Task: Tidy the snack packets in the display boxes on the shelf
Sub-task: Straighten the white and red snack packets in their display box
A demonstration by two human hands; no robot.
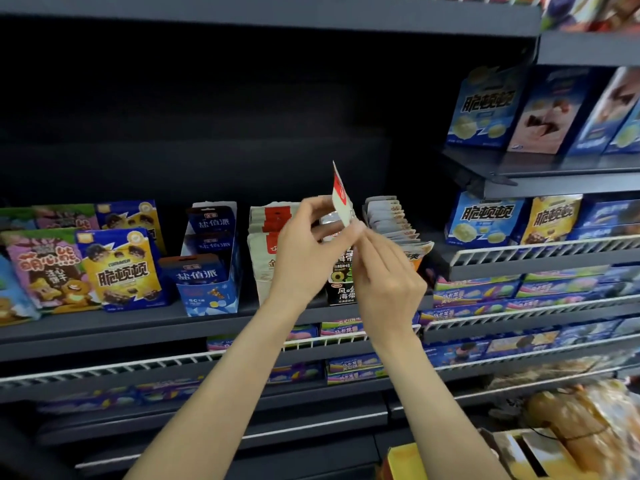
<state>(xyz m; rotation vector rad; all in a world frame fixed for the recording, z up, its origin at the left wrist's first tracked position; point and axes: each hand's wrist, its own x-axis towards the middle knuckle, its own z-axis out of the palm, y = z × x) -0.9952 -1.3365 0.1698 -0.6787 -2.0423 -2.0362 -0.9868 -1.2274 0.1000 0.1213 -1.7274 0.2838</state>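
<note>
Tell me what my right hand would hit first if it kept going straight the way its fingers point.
The right hand points up and left at the small red-and-white packet it pinches together with the left hand. Past those, probably the red-and-white packets in their display box, though depth is unclear.

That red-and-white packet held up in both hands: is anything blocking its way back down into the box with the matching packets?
Nothing visible blocks it. The packet is pinched between the left hand and right hand, above the shelf. The box of matching packets sits just below-left, open at the top.
</note>
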